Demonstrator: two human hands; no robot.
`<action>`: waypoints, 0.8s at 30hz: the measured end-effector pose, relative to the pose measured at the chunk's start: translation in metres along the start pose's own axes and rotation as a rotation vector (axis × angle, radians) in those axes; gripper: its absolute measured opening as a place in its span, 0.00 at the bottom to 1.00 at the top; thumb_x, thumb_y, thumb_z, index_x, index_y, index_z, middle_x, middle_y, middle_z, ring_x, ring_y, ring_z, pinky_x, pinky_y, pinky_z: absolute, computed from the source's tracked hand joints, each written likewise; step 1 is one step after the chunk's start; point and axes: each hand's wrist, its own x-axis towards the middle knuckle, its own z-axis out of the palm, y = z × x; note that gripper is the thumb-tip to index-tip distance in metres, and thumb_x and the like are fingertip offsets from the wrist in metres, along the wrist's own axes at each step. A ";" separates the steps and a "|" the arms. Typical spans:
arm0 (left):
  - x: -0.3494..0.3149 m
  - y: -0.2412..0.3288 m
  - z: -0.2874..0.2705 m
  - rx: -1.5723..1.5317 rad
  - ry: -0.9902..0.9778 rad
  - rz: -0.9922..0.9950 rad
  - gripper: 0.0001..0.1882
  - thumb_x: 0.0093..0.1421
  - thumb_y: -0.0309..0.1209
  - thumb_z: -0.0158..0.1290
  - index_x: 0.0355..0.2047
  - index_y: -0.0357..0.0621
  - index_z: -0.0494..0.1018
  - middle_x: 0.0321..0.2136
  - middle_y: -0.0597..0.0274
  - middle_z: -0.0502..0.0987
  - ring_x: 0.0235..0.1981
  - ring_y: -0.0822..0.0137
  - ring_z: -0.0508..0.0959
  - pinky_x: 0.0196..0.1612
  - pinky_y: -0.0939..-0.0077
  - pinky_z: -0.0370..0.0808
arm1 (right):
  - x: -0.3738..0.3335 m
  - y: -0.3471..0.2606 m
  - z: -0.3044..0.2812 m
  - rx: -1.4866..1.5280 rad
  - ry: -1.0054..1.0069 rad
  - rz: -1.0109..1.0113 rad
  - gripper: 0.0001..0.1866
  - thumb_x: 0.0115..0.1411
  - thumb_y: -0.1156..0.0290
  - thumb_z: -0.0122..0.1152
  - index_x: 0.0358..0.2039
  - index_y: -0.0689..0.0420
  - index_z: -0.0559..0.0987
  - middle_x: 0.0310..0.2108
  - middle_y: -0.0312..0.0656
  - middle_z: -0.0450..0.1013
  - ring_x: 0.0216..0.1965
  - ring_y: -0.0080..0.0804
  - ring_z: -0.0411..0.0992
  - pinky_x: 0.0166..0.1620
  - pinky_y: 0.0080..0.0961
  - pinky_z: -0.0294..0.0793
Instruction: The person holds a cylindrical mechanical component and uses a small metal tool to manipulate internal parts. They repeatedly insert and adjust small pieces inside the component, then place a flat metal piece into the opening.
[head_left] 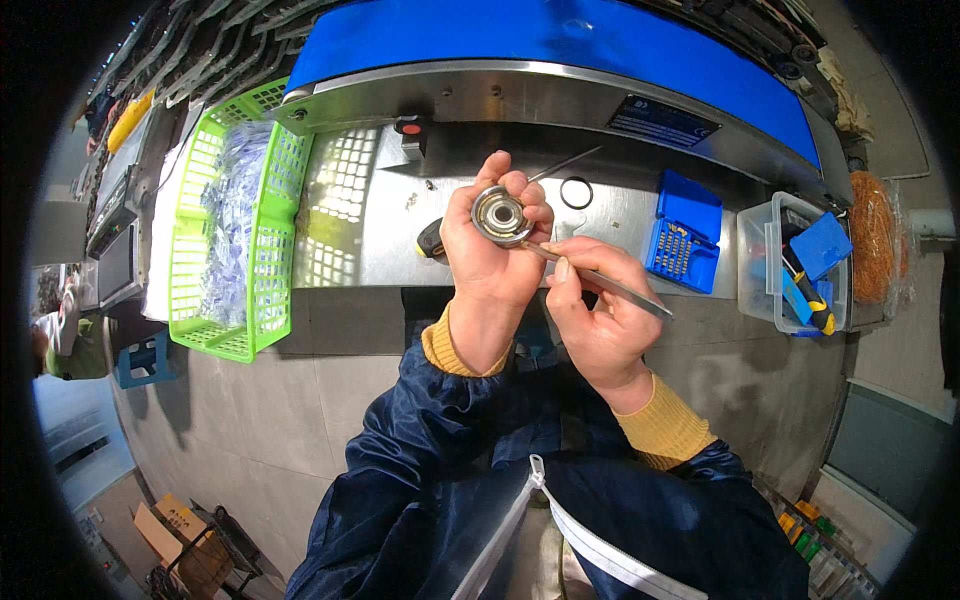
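My left hand point(492, 240) is closed around a round metal part point(499, 215) with a ring-shaped, bearing-like centre, its open face turned up. In my right hand point(607, 310) is a pair of metal tweezers point(625, 291), pinched between thumb and fingers. Their tips reach the lower right rim of the round part; whether they grip anything small there I cannot tell. Behind my left hand lies a screwdriver with a black and yellow handle point(431, 240), its shaft showing past my fingers. A black rubber ring point(576, 193) lies on the metal worktop point(375, 262) beyond my right hand.
A blue conveyor belt point(540, 42) runs along the far side, with a red-topped switch point(409, 126) below. Left stands a green basket point(277, 215) of clear plastic bags. Rightward are an open blue bit case point(690, 215) and a clear tub point(757, 262) of tools.
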 end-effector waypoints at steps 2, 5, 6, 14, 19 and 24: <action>0.000 0.000 0.000 -0.008 0.003 -0.005 0.13 0.60 0.26 0.42 0.44 0.37 0.70 0.28 0.59 0.68 0.30 0.65 0.69 0.31 0.76 0.74 | 0.000 0.001 -0.001 -0.040 -0.016 -0.031 0.11 0.52 0.84 0.64 0.37 0.65 0.77 0.36 0.46 0.79 0.33 0.30 0.80 0.35 0.21 0.81; 0.000 0.000 0.001 -0.017 0.011 -0.011 0.13 0.59 0.26 0.42 0.44 0.37 0.70 0.28 0.59 0.68 0.30 0.66 0.69 0.31 0.76 0.74 | -0.002 0.003 -0.001 -0.074 -0.013 -0.077 0.12 0.52 0.84 0.65 0.37 0.64 0.77 0.36 0.46 0.79 0.33 0.33 0.80 0.36 0.23 0.81; 0.000 0.000 0.001 -0.022 0.008 -0.014 0.13 0.59 0.26 0.42 0.44 0.37 0.70 0.28 0.60 0.68 0.30 0.66 0.69 0.31 0.76 0.74 | -0.002 0.003 -0.001 -0.084 -0.014 -0.088 0.12 0.52 0.84 0.65 0.37 0.64 0.76 0.36 0.47 0.79 0.34 0.34 0.80 0.37 0.24 0.81; 0.001 -0.001 0.003 -0.020 0.050 -0.026 0.14 0.61 0.32 0.40 0.43 0.41 0.70 0.27 0.61 0.70 0.28 0.68 0.70 0.30 0.76 0.74 | -0.003 0.003 -0.004 -0.143 -0.043 -0.126 0.12 0.51 0.84 0.66 0.37 0.64 0.76 0.36 0.48 0.79 0.35 0.38 0.80 0.39 0.27 0.80; 0.001 -0.002 0.003 -0.016 0.046 -0.028 0.14 0.61 0.32 0.40 0.43 0.41 0.70 0.27 0.61 0.70 0.28 0.67 0.70 0.30 0.76 0.74 | -0.003 0.005 -0.003 -0.106 -0.021 -0.112 0.12 0.50 0.85 0.65 0.37 0.64 0.76 0.35 0.48 0.79 0.35 0.39 0.80 0.39 0.27 0.80; 0.001 -0.001 0.003 -0.009 0.022 -0.032 0.14 0.61 0.32 0.41 0.43 0.41 0.70 0.27 0.60 0.70 0.28 0.67 0.70 0.30 0.75 0.75 | -0.002 0.003 -0.004 -0.121 -0.074 -0.158 0.13 0.53 0.87 0.62 0.39 0.67 0.73 0.38 0.52 0.77 0.36 0.35 0.79 0.38 0.24 0.81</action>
